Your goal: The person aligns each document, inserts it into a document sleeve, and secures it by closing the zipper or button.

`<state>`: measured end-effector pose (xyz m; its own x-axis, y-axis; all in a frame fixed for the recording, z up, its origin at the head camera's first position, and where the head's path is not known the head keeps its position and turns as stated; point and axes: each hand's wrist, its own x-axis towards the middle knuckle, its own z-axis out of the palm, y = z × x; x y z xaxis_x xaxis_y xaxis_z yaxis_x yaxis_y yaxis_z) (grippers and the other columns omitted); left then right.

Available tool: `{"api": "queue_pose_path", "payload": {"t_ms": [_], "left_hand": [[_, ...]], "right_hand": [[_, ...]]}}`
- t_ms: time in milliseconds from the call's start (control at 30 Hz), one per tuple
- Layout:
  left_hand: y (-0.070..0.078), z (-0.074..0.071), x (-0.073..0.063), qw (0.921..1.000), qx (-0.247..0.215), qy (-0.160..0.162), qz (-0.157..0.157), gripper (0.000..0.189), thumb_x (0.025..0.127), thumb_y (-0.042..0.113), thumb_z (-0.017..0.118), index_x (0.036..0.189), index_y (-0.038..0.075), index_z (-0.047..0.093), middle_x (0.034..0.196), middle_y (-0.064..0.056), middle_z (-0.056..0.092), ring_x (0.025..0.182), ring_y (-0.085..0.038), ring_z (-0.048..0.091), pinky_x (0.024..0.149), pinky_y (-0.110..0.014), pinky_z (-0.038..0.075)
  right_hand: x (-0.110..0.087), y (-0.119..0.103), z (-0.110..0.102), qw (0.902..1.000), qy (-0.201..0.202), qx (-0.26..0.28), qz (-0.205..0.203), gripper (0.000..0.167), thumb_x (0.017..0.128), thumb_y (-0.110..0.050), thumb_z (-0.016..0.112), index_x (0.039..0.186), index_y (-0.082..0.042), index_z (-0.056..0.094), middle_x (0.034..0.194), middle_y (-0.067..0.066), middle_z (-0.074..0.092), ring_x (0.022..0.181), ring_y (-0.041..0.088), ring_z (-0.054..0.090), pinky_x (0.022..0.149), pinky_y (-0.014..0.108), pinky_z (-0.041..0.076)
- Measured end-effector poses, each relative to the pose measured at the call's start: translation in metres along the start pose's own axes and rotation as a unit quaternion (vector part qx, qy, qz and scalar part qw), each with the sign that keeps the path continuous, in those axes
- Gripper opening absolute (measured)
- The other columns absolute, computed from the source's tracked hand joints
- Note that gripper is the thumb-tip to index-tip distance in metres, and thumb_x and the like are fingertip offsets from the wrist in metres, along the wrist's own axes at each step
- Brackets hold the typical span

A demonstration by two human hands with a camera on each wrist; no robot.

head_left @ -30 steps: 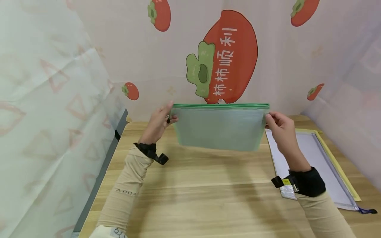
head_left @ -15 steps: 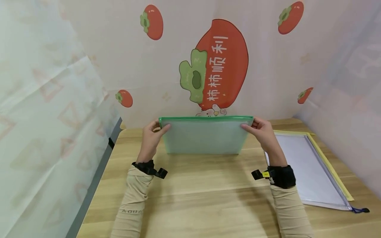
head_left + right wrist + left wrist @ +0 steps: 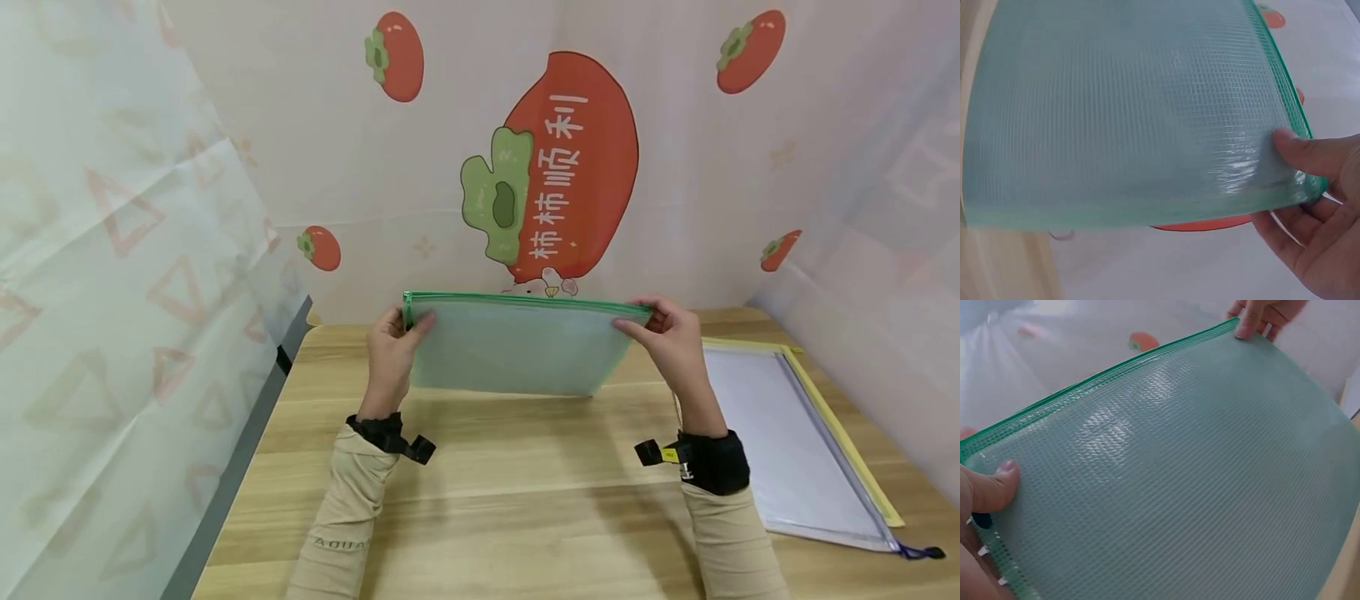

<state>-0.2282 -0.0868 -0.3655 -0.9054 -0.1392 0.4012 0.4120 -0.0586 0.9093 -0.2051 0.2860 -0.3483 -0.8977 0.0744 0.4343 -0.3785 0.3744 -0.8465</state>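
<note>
A translucent green mesh zipper pouch (image 3: 517,346) is held up by both hands, its green zipper edge on top. My left hand (image 3: 390,358) pinches the upper left corner, thumb on the near face and fingers behind. At the upper right corner my right hand (image 3: 675,346) pinches it the same way. In the left wrist view the pouch (image 3: 1166,469) fills most of the frame, with the left thumb (image 3: 994,487) on its face. The right wrist view shows the right hand (image 3: 1322,200) at the zipper corner of the pouch (image 3: 1122,119). The pouch's lower edge is close to the tabletop; contact is unclear.
On the right of the wooden table (image 3: 525,500) lies a flat clear pouch (image 3: 780,442) with a grey zipper and dark pull cord, over something yellow-edged (image 3: 847,433). A printed curtain (image 3: 697,192) hangs behind, and another (image 3: 112,292) covers the left side.
Both hands have lowered the pouch toward the table and moved closer together, thumbs now on its near face. In the last half second its right end has dipped slightly.
</note>
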Motion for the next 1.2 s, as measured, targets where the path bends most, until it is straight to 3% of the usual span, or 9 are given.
{"api": "queue_pose_path", "payload": {"t_ms": [67, 167, 267, 367, 600, 800, 933, 1100, 1200], "left_hand": [[0.010, 0.006, -0.006, 0.9979, 0.012, -0.001, 0.064, 0.018, 0.091, 0.001, 0.074, 0.108, -0.004, 0.071, 0.090, 0.010, 0.070, 0.084, -0.008, 0.059, 0.077, -0.022, 0.047], [0.023, 0.019, -0.015, 0.9886, 0.043, -0.011, 0.144, 0.011, 0.089, 0.000, 0.075, 0.099, -0.005, 0.072, 0.083, 0.005, 0.064, 0.075, -0.009, 0.049, 0.071, -0.023, 0.039], [0.031, 0.035, -0.025, 0.9820, 0.067, -0.027, 0.174, 0.010, 0.089, 0.003, 0.076, 0.096, -0.002, 0.072, 0.081, -0.003, 0.062, 0.074, -0.009, 0.043, 0.069, -0.023, 0.035], [0.032, 0.049, -0.034, 0.9800, 0.075, -0.048, 0.178, 0.011, 0.090, 0.005, 0.076, 0.099, 0.000, 0.072, 0.085, -0.012, 0.066, 0.076, -0.008, 0.048, 0.071, -0.020, 0.040], [0.025, 0.067, -0.044, 0.9779, 0.059, -0.058, 0.192, 0.009, 0.090, 0.001, 0.075, 0.099, -0.001, 0.074, 0.091, -0.017, 0.075, 0.086, -0.007, 0.068, 0.079, -0.020, 0.054], [0.016, 0.079, -0.054, 0.9673, 0.091, -0.085, 0.221, 0.005, 0.089, 0.001, 0.077, 0.093, 0.000, 0.076, 0.086, -0.013, 0.077, 0.076, -0.009, 0.067, 0.072, -0.020, 0.055], [0.010, 0.085, -0.060, 0.9623, 0.111, -0.112, 0.222, 0.010, 0.092, 0.005, 0.075, 0.100, 0.000, 0.077, 0.094, -0.013, 0.079, 0.086, -0.018, 0.077, 0.076, -0.027, 0.061], [0.011, 0.087, -0.062, 0.9652, 0.117, -0.103, 0.210, 0.010, 0.090, 0.003, 0.076, 0.098, -0.002, 0.077, 0.093, -0.015, 0.079, 0.087, -0.022, 0.077, 0.075, -0.032, 0.062], [0.011, 0.087, -0.064, 0.9613, 0.141, -0.116, 0.206, 0.011, 0.089, -0.006, 0.073, 0.100, -0.004, 0.077, 0.089, -0.016, 0.078, 0.076, -0.015, 0.073, 0.070, -0.025, 0.059]], "right_hand": [[-0.004, -0.006, 0.004, 0.9969, 0.021, -0.053, -0.054, 0.022, 0.089, -0.009, 0.079, 0.109, -0.001, 0.072, 0.100, 0.004, 0.072, 0.092, -0.002, 0.062, 0.083, 0.010, 0.049], [-0.008, -0.015, 0.016, 0.9818, 0.051, -0.109, -0.147, 0.017, 0.086, 0.000, 0.078, 0.104, 0.000, 0.076, 0.100, 0.012, 0.074, 0.095, 0.000, 0.061, 0.087, 0.011, 0.044], [-0.010, -0.023, 0.033, 0.9686, 0.060, -0.107, -0.216, 0.018, 0.084, 0.005, 0.078, 0.102, 0.000, 0.077, 0.097, 0.015, 0.075, 0.093, 0.008, 0.066, 0.088, 0.011, 0.046], [-0.012, -0.028, 0.049, 0.9625, 0.062, -0.083, -0.251, 0.016, 0.085, 0.006, 0.076, 0.101, -0.001, 0.077, 0.093, 0.015, 0.076, 0.089, 0.016, 0.069, 0.085, 0.011, 0.048], [-0.013, -0.027, 0.062, 0.9610, 0.085, -0.077, -0.252, 0.011, 0.086, 0.005, 0.075, 0.096, 0.001, 0.077, 0.089, 0.015, 0.076, 0.084, 0.021, 0.070, 0.081, 0.009, 0.046], [-0.027, -0.035, 0.078, 0.9565, 0.047, -0.031, -0.286, 0.021, 0.080, 0.013, 0.077, 0.098, 0.001, 0.077, 0.092, 0.014, 0.076, 0.089, 0.018, 0.071, 0.085, 0.011, 0.050], [-0.037, -0.041, 0.097, 0.9409, 0.033, 0.003, -0.337, 0.026, 0.082, 0.015, 0.074, 0.104, 0.001, 0.077, 0.093, 0.014, 0.075, 0.088, 0.022, 0.071, 0.083, 0.013, 0.052], [-0.040, -0.039, 0.108, 0.9209, 0.056, 0.010, -0.386, 0.020, 0.096, -0.007, 0.066, 0.113, 0.000, 0.075, 0.100, 0.015, 0.073, 0.089, 0.025, 0.069, 0.081, 0.017, 0.052], [-0.041, -0.040, 0.113, 0.8979, 0.066, -0.017, -0.435, 0.022, 0.101, -0.013, 0.063, 0.113, 0.000, 0.075, 0.104, 0.019, 0.070, 0.092, 0.027, 0.068, 0.078, 0.024, 0.054]]}}
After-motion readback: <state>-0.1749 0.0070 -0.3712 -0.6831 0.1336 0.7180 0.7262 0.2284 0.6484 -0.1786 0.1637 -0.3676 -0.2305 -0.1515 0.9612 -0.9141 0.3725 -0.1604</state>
